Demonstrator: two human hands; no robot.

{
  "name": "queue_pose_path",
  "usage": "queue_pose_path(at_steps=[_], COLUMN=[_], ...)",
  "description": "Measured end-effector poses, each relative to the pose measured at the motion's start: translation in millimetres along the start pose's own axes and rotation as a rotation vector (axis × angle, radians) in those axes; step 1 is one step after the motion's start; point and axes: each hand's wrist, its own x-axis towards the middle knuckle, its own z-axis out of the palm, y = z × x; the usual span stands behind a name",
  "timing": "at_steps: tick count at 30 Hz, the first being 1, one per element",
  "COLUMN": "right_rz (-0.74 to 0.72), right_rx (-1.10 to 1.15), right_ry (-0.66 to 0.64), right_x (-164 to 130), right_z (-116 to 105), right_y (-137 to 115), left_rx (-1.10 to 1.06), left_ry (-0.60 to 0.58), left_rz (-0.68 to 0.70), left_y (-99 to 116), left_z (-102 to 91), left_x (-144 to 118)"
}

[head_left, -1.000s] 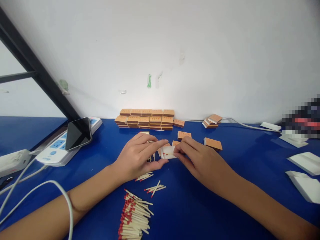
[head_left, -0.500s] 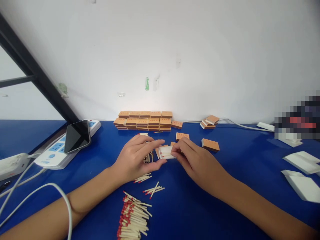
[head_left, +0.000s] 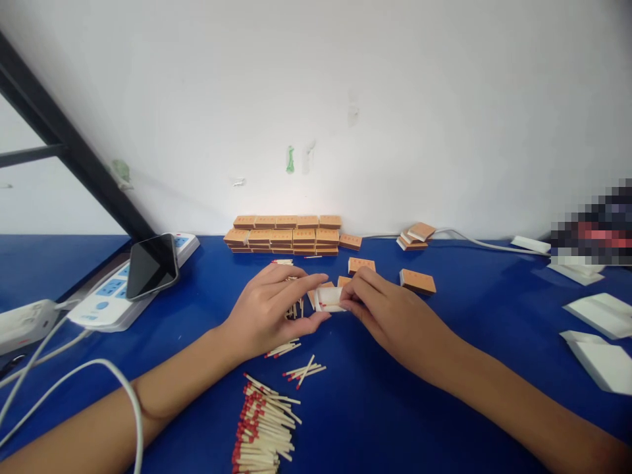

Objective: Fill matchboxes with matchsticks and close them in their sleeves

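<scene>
- Gripping a small white cardboard matchbox tray (head_left: 330, 299) from both ends, the left hand (head_left: 269, 309) and right hand (head_left: 390, 313) pinch it just above the blue table (head_left: 395, 408).
- Nearer the camera than the tray lies a loose heap of red-tipped wooden matches (head_left: 264, 434).
- A tilted tray could likely spill its matches.

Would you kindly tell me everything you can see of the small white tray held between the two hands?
The white tray is a small, shallow open box, seemingly thin card, like a matchbox drawer. It sits low over the blue table, roughly level, its long side running left to right. A few red-tipped matches show inside at its left end. The left hand pinches its left end between thumb and fingers; the right hand holds its right end. An orange matchbox sleeve lies just behind it. Whether it rests on the table is unclear.
</scene>
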Motion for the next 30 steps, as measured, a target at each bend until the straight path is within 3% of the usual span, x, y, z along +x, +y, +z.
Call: queue_pose_path(at_steps=[12,26,30], right_rz=[0.092,-0.013,-0.059], right_rx=[0.168,0.158,0.298], right_ry=[0.097,0.128,0.027], right_x=[1.6,1.6,-2.4], right_z=[-4.3,-10.8,-8.8], right_y=[-8.8,-6.7,-16.3], left_rx=[-0.066,-0.042,-0.011], left_ry=[0.024,0.008,0.015], left_rz=[-0.122,-0.131,-0.191], left_y=[3.5,0.3,-0.7], left_z=[0.5,-0.3,0.4], left_x=[1.0,0.2,0.0])
